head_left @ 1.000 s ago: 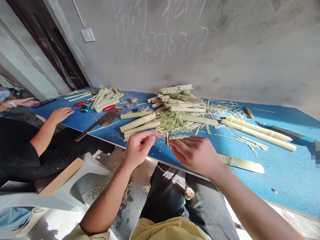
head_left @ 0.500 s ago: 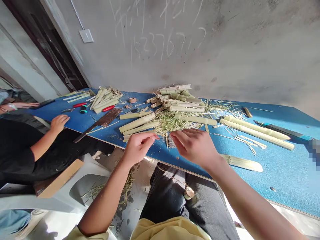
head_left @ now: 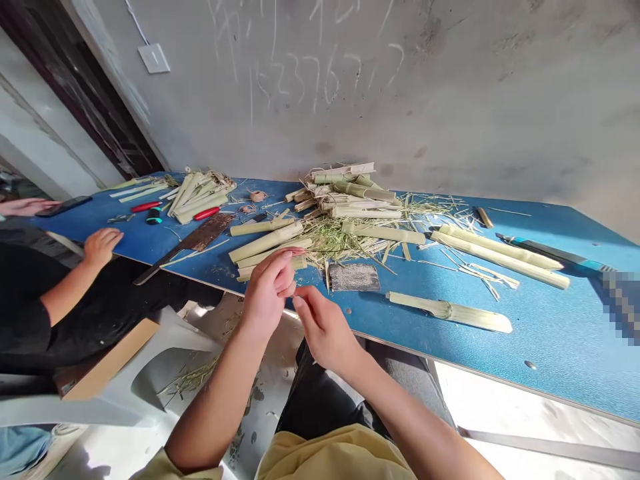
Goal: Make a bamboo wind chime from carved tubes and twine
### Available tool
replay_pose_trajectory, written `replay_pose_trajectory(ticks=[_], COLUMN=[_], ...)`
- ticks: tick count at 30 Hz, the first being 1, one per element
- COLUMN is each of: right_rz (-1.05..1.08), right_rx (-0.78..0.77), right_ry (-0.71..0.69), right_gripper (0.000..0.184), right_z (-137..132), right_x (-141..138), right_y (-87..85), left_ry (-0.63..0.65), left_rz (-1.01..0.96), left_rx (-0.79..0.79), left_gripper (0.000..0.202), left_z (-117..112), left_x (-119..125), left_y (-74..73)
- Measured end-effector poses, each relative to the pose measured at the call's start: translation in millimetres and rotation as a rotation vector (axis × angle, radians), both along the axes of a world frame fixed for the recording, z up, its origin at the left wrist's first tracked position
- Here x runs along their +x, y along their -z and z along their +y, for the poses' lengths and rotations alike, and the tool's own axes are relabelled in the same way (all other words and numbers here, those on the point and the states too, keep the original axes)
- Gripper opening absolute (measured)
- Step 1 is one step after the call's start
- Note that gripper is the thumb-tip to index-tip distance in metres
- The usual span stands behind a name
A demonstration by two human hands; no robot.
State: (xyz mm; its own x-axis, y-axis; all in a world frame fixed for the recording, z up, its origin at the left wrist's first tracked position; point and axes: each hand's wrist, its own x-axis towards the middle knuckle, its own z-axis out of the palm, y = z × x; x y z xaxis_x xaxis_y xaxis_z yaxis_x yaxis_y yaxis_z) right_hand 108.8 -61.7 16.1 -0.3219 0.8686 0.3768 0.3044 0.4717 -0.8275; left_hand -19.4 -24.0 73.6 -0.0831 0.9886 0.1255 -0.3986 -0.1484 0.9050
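My left hand point(head_left: 267, 293) is raised over the front edge of the blue table, its fingers closed in a pinch. Close beside it, my right hand point(head_left: 327, 327) is closed too, its fingertips meeting those of the left. Whatever they hold is too thin or too hidden to name. Just beyond my hands lies a dark, gritty rectangular piece point(head_left: 355, 277), dusted with pale powder. A split bamboo piece point(head_left: 450, 311) rests to the right of it. Several bamboo strips point(head_left: 267, 241) lie behind my left hand.
A pile of split bamboo point(head_left: 360, 193) and green shavings point(head_left: 335, 240) stands by the wall. Two long bamboo pieces point(head_left: 500, 257) lie right, near a black tool point(head_left: 550, 252). Leftward are a rusty cleaver point(head_left: 200, 237), red-handled tools point(head_left: 206, 213) and a co-worker's hand point(head_left: 101, 247).
My right hand has moved left and down to meet my left hand, uncovering the gritty piece. The ball of string seen on my lap earlier no longer shows. The view has shifted slightly.
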Motion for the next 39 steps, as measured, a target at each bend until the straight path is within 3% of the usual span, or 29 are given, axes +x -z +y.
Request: replay_pose_trajectory(ticks=[2, 6, 10, 16, 23, 27, 31, 36, 39], right_rz=[0.064, 0.088, 0.051, -0.018, 0.124, 0.160, 0.071, -0.106, -0.159], right_rx=[-0.017, 0.101, 0.230, 0.305, 0.063, 0.034, 0.143, 0.390, 0.503], right_ry=[0.039, 0.177, 0.255, 0.311, 0.170, 0.117, 0.181, 0.340, 0.353], right_gripper=[0.038, 0.036, 0.028, 0.023, 0.037, 0.040, 0.036, 0.029, 0.024], right_z=[5, 0, -6, -2, 6, 18, 24, 24, 21], right_x=[6, 21, 27, 28, 24, 20, 18, 20, 22], right_y=[-7.2, -19.4, -29.5, -32.5, -44.4, -50.8, -44.7, -32.2, -29.3], left_ry=[-0.118, -0.399, -0.425, -0.388, -0.315, -0.326, -0.334, -0.328, -0.335], left_rz=[0.129, 0.545, 0.753, 0.773, 0.597, 0.565, 0.574, 0.557, 0.529], left_rx=[0.091, 0.249, 0.215, 0.164, 0.112, 0.098, 0.061, -0.005, -0.021], left_gripper=[0.022, 0.027, 0.031, 0.029, 0.024, 0.022, 0.019, 0.021, 0.019], left_z=[3, 6, -1, -11, -3, 2, 1, 0, 1], left_x=[-12, -32, -28, -12, -7, -9, -14, -23, -27], left_y=[1.3, 11.9, 22.0, 24.8, 25.2, 26.7, 27.0, 28.0, 29.8])
